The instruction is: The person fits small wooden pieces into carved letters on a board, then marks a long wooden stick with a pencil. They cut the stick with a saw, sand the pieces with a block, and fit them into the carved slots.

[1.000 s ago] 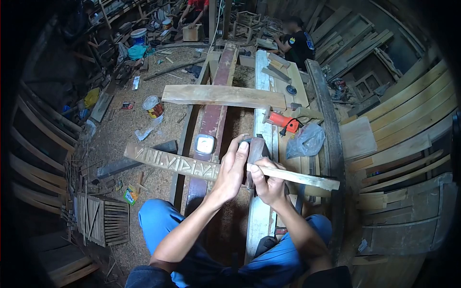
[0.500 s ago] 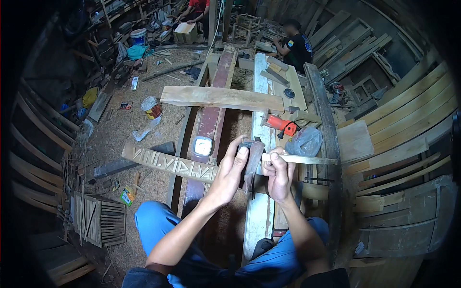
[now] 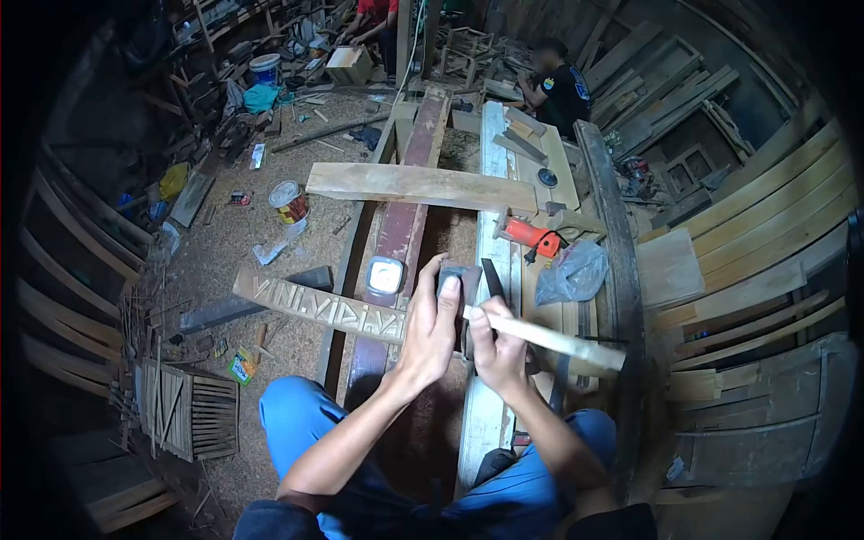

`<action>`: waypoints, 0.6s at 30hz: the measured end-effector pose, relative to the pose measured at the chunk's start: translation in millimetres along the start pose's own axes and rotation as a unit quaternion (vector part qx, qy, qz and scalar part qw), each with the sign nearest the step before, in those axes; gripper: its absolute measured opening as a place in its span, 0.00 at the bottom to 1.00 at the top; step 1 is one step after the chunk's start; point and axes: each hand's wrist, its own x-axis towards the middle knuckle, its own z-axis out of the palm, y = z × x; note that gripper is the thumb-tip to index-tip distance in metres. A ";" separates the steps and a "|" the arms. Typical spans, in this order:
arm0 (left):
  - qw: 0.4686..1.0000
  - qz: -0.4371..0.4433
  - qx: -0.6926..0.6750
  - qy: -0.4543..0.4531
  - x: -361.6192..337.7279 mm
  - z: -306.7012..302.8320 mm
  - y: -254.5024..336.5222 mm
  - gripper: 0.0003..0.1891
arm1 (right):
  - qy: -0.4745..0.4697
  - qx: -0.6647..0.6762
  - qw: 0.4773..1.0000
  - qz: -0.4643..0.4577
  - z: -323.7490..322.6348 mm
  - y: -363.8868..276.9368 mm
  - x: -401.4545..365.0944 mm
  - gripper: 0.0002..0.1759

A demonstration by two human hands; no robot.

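Observation:
My left hand (image 3: 430, 333) is closed around a dark block wrapped in brownish sheet (image 3: 461, 281), its thumb pressed on top. Close on its right, my right hand (image 3: 500, 353) grips a pale wooden stick (image 3: 558, 340), whose left end is by the block while the rest slants down to the right. A dark flat blade-like piece (image 3: 491, 277) shows just above my right fingers. Left of my hands lies a board with carved letters (image 3: 315, 306); a round white-topped container (image 3: 384, 275) rests on the reddish beam (image 3: 402, 225).
A plank (image 3: 423, 185) crosses the beams ahead. On the right are a red power tool (image 3: 529, 234) and a plastic bag (image 3: 572, 272). A paint can (image 3: 289, 203) stands on the littered floor. A person in black (image 3: 560, 88) and a person in red (image 3: 373, 16) are farther back.
The stick has tilted, its right end lower and nearer to me. My right hand has shifted left and slightly down, and the wrapped block is held more upright.

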 end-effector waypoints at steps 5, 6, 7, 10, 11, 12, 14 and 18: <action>0.999 0.046 0.014 -0.002 -8.6 16.6 -6.5 0.35 | 0.053 0.051 0.995 0.069 -17.3 9.6 20.4 0.14; 0.998 0.053 0.026 0.014 -6.3 14.2 -8.3 0.35 | 0.070 0.041 0.996 0.037 -9.0 11.9 10.3 0.15; 0.999 0.042 0.015 0.014 -0.4 8.0 -5.4 0.34 | 0.027 0.036 0.998 0.037 -4.0 4.7 4.2 0.15; 0.999 0.035 0.029 0.019 -0.6 4.0 -4.0 0.34 | 0.018 0.063 0.997 0.030 -1.3 7.2 8.0 0.15; 0.998 0.049 0.034 0.016 -2.6 9.1 -4.4 0.34 | 0.029 0.052 0.997 0.055 -7.6 9.5 16.2 0.15; 0.997 0.062 0.038 0.014 -3.5 13.1 -4.5 0.33 | 0.040 0.041 0.995 0.080 -13.1 10.2 21.9 0.14; 0.999 0.026 0.018 0.013 0.7 7.2 -4.7 0.34 | 0.075 0.080 0.992 0.063 6.6 12.4 3.5 0.15; 1.000 0.008 0.002 0.007 3.3 5.6 -6.9 0.34 | 0.038 0.072 0.996 0.032 8.4 9.9 6.4 0.16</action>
